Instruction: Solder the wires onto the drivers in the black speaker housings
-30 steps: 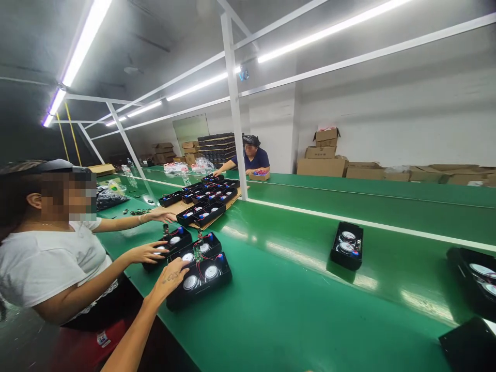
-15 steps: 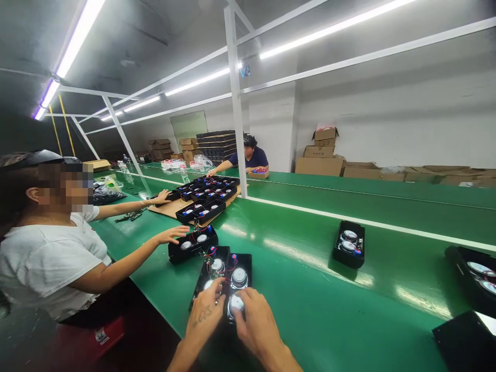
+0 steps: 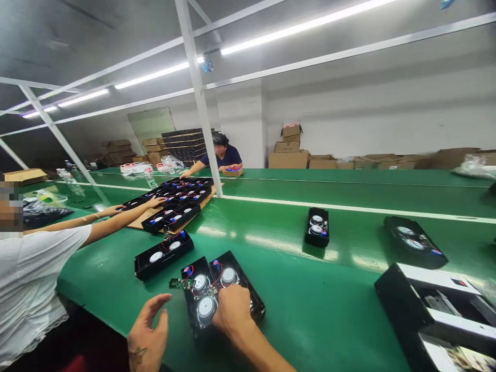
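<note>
At a long green bench (image 3: 310,320), two flat black speaker boxes (image 3: 222,263) lie side by side right in front of the person. Each box has two round silver speakers on top, and thin red wires run across them. A small green circuit board (image 3: 180,283) sits at the edge of the left box. The right grip (image 3: 232,310) rests on the boxes with its fingers curled down, but you cannot tell if it is clamped on. The left grip (image 3: 149,330) is open in the air just beside the boxes, with its fingers spread apart. One more black speaker box (image 3: 164,254) lies near them. A co-worker in a white shirt (image 3: 27,279) stands at the left and reaches both arms toward rows of black boxes (image 3: 172,217) on a brown cardboard sheet (image 3: 135,225). Across the bench sits another co-worker in a dark blue shirt (image 3: 227,157). Brown cardboard cartons (image 3: 289,160) stand by the far wall.
</note>
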`<state>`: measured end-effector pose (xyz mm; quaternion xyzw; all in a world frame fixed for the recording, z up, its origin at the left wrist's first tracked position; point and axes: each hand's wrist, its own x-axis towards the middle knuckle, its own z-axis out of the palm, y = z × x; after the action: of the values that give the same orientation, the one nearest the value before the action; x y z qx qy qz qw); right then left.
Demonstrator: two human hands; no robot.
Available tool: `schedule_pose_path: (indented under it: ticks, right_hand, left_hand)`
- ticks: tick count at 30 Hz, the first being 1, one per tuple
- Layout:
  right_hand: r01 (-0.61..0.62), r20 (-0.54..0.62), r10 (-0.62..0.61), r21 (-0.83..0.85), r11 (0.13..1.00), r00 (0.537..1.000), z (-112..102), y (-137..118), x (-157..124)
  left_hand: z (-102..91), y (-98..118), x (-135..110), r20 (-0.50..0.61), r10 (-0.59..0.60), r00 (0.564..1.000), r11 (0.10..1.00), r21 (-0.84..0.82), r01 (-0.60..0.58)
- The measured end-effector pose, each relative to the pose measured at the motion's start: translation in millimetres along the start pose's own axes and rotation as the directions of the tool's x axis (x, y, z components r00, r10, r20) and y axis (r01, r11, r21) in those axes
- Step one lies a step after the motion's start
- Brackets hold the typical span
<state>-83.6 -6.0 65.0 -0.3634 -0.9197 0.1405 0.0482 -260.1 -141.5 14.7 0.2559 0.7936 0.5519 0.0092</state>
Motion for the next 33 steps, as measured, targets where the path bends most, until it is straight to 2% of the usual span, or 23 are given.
schedule_pose_path:
  ticks: [2, 4, 5, 7, 9, 11, 13, 15, 16, 18, 20, 21, 22, 23, 24, 26, 30, 33]
  right_hand:
    - [-0.041, 0.078, 0.046, -0.066, 0.997, 0.996, -11.5, 25.0, -13.8]
    - [-0.051, 0.107, 0.060, -0.089, 0.995, 0.992, -23.6, 62.0, -36.5]
    - [-0.037, 0.119, 0.049, -0.101, 0.994, 0.992, -29.3, 83.7, -50.9]
    - [0.019, 0.145, 0.002, -0.144, 0.989, 0.989, -40.5, 129.6, -83.6]
    - [0.059, 0.172, -0.023, -0.202, 0.978, 0.985, -51.5, 173.8, -117.9]
    - [0.051, 0.211, 0.001, -0.245, 0.968, 0.977, -62.9, 211.5, -149.6]
    - [0.000, 0.220, 0.057, -0.248, 0.969, 0.974, -73.2, 239.5, -176.1]
    - [-0.079, 0.133, 0.102, -0.172, 0.982, 0.986, -79.1, 256.2, -195.6]
    - [-0.103, 0.058, 0.108, -0.079, 0.991, 0.992, -79.3, 260.6, -202.0]
    - [-0.087, -0.111, 0.114, 0.224, 0.971, 0.987, -73.5, 263.7, -207.4]
    - [-0.033, -0.227, 0.192, 0.560, 0.828, 0.955, -61.9, 263.0, -202.2]
    - [-0.028, -0.248, 0.265, 0.679, 0.734, 0.932, -55.7, 262.8, -196.1]
    - [-0.037, -0.254, 0.337, 0.747, 0.663, 0.907, -50.3, 263.1, -188.3]
    - [-0.056, -0.257, 0.393, 0.774, 0.630, 0.883, -46.3, 264.1, -179.2]
    - [-0.072, -0.265, 0.423, 0.772, 0.632, 0.866, -44.3, 265.9, -169.5]
    - [-0.081, -0.293, 0.409, 0.722, 0.688, 0.864, -46.7, 270.8, -150.8]
    - [-0.056, -0.289, 0.279, 0.596, 0.801, 0.916, -68.3, 277.5, -127.5]
    - [-0.061, -0.249, 0.179, 0.420, 0.905, 0.952, -83.1, 275.8, -120.9]
  left_hand:
    - [-0.9, 3.8, 3.0, -0.058, -0.009, 0.998, 0.998, -0.057, 0.006]
    - [7.2, 10.4, 2.2, -0.045, 0.011, 0.999, 0.997, -0.078, -0.014]
    - [15.1, 14.4, 0.5, -0.003, 0.030, 1.000, 0.997, -0.075, -0.030]
    - [38.9, 23.8, -5.8, 0.147, 0.095, 0.985, 0.994, -0.058, -0.087]
    - [71.5, 35.6, -16.4, 0.345, 0.202, 0.917, 0.979, -0.075, -0.188]
    - [109.4, 50.9, -31.5, 0.527, 0.344, 0.777, 0.938, -0.161, -0.306]
    - [147.8, 69.6, -49.4, 0.658, 0.465, 0.593, 0.881, -0.279, -0.381]
    - [182.2, 88.8, -66.7, 0.749, 0.524, 0.406, 0.839, -0.372, -0.397]
    - [196.9, 97.4, -73.9, 0.781, 0.532, 0.327, 0.830, -0.403, -0.387]
    - [220.3, 109.9, -83.6, 0.835, 0.522, 0.177, 0.827, -0.444, -0.345]
    - [236.0, 115.5, -86.7, 0.865, 0.501, 0.034, 0.833, -0.472, -0.289]
    - [241.3, 116.0, -86.4, 0.871, 0.491, -0.023, 0.837, -0.479, -0.264]
    - [245.4, 115.7, -85.2, 0.874, 0.482, -0.062, 0.842, -0.481, -0.245]
    - [248.6, 115.0, -83.6, 0.875, 0.476, -0.084, 0.844, -0.482, -0.236]
    - [251.3, 114.2, -81.7, 0.876, 0.474, -0.086, 0.845, -0.481, -0.235]
    - [256.7, 114.1, -77.2, 0.876, 0.477, -0.065, 0.844, -0.478, -0.243]
    - [272.4, 119.1, -64.9, 0.863, 0.504, -0.014, 0.836, -0.492, -0.244]
    - [283.8, 122.9, -55.2, 0.843, 0.536, 0.041, 0.823, -0.511, -0.248]
